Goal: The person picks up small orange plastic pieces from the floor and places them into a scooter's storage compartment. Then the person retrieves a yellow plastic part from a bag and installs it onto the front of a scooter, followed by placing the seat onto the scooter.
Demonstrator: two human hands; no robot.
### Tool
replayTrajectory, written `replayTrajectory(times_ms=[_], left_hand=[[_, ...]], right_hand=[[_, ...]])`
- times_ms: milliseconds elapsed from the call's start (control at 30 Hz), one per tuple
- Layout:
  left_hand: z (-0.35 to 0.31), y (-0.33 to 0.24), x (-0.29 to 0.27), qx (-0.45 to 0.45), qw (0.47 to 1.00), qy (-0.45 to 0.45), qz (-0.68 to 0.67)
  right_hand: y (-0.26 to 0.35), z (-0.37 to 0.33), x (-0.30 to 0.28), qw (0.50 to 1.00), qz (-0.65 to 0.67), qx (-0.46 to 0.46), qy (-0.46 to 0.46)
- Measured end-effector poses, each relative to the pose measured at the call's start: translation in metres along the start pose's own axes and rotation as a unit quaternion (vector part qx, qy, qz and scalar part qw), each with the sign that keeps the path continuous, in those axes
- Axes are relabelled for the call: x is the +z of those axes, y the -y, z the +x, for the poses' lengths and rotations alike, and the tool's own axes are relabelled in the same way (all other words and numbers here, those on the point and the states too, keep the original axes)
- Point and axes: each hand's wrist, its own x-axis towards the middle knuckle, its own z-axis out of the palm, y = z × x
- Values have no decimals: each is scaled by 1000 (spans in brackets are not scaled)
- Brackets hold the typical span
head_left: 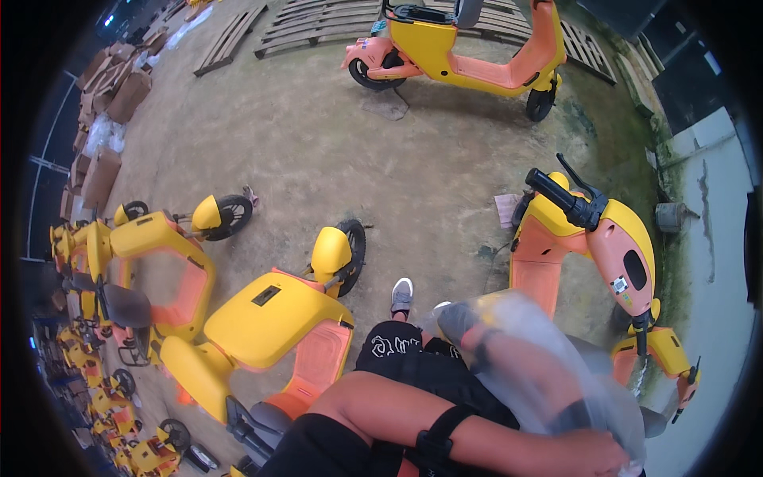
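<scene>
A clear plastic bag [528, 350] is drawn over my right forearm, wrinkled and partly smeared by motion. My left arm crosses in front of my body to the lower right. There my left hand [594, 455] is closed on the bag's gathered end, near the picture's edge. Inside the plastic my right hand [458, 322] reaches forward and looks dark grey; its fingers are too blurred to read. Black straps circle both arms. Just beyond the bag stands a yellow and pink scooter [628, 262] with a black handlebar grip.
Close on my left is another yellow scooter [274, 314], with more scooters [163, 238] lined up behind it. One scooter [445, 56] stands side-on ahead, before wooden pallets [318, 28]. Flattened cardboard [127, 95] is heaped at the far left; a pale wall [707, 207] runs along the right.
</scene>
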Motion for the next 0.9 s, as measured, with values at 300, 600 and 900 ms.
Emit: replayTrajectory(times_ms=[300, 600, 900], left_hand=[[-51, 2, -111, -144, 961, -204, 119], [-78, 2, -124, -319, 869, -380, 2], [-61, -1, -130, -243, 873, -404, 125]], right_hand=[[10, -20, -21, 994, 73, -35, -70], [21, -49, -29, 940, 249, -78, -221], [59, -139, -35, 890, 166, -276, -322]])
